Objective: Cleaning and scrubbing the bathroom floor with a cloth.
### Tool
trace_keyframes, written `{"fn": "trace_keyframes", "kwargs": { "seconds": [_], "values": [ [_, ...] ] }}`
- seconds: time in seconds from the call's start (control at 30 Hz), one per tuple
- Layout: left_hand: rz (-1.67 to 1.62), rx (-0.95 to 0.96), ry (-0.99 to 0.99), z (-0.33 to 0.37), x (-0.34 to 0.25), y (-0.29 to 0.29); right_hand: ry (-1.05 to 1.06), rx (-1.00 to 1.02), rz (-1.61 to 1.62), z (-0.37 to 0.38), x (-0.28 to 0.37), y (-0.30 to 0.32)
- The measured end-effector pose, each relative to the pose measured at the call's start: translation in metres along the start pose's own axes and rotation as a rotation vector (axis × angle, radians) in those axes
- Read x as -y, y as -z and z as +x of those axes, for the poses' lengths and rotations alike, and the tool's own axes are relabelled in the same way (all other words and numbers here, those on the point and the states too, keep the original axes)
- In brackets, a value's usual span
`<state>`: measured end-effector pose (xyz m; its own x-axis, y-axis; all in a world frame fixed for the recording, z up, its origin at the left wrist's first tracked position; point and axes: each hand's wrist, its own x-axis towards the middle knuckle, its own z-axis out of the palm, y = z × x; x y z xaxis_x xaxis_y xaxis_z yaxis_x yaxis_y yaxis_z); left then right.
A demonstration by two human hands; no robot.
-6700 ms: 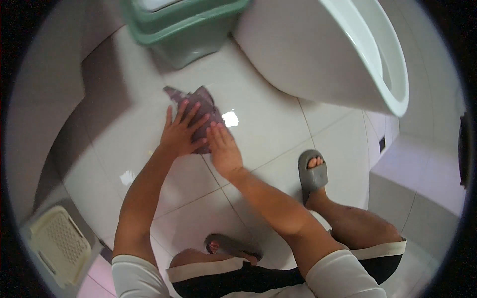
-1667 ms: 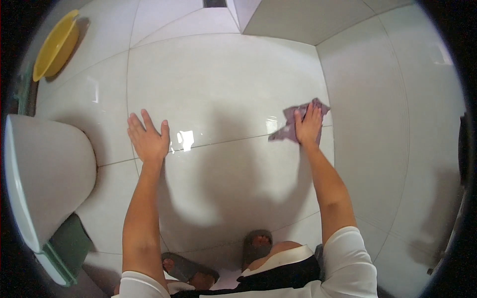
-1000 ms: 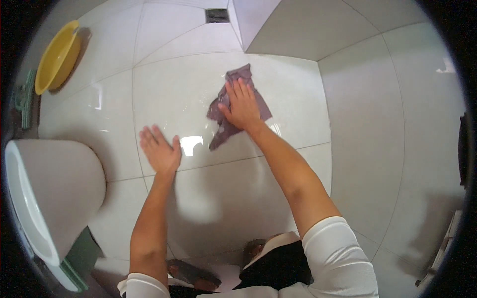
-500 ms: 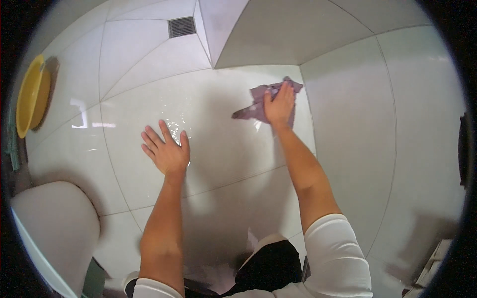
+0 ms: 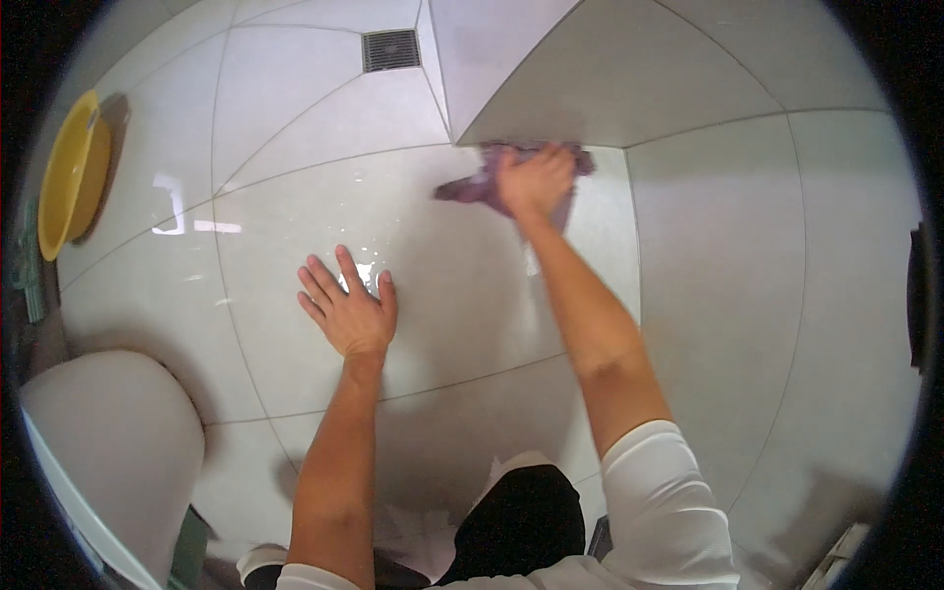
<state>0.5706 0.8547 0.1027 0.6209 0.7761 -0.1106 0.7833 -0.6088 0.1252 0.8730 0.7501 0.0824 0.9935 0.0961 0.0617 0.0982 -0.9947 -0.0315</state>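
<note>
My left hand rests on the wet, pale floor tiles, fingers spread and holding nothing. Farther off to the right, my right hand presses down on a crumpled purple cloth, which bunches out around the fingers. The cloth's far edge lies along the foot of the projecting tiled wall corner. One darker end of it points left. The underside of the right palm is hidden.
A floor drain is set in the tiles at the far side. At left are a yellow basin, tilted on its side, and a white toilet. A tiled wall rises on the right.
My right hand has slid the cloth left and away from me, up against the wall's foot. The left hand stays spread on the floor while the view has shifted slightly.
</note>
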Motion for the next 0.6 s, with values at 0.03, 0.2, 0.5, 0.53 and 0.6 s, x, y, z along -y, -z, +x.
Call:
{"fn": "trace_keyframes", "kwargs": {
  "seconds": [0.03, 0.2, 0.5, 0.53, 0.6],
  "values": [
    [0.001, -0.004, 0.002, 0.0, 0.003, 0.0, 0.007, 0.015, 0.033, -0.023, 0.031, 0.001],
    [-0.071, -0.022, -0.016, 0.002, -0.004, -0.005, 0.125, 0.026, 0.245, -0.097, 0.105, 0.012],
    [-0.044, 0.001, 0.006, -0.002, 0.012, 0.0, 0.35, 0.007, 0.132, -0.056, -0.05, 0.008],
    [-0.077, 0.0, -0.011, 0.001, -0.008, 0.0, 0.285, -0.109, 0.081, -0.027, -0.09, 0.007],
    [-0.09, -0.005, -0.023, -0.001, -0.01, -0.003, 0.185, -0.039, 0.109, -0.019, -0.091, 0.01]
  ]
}}
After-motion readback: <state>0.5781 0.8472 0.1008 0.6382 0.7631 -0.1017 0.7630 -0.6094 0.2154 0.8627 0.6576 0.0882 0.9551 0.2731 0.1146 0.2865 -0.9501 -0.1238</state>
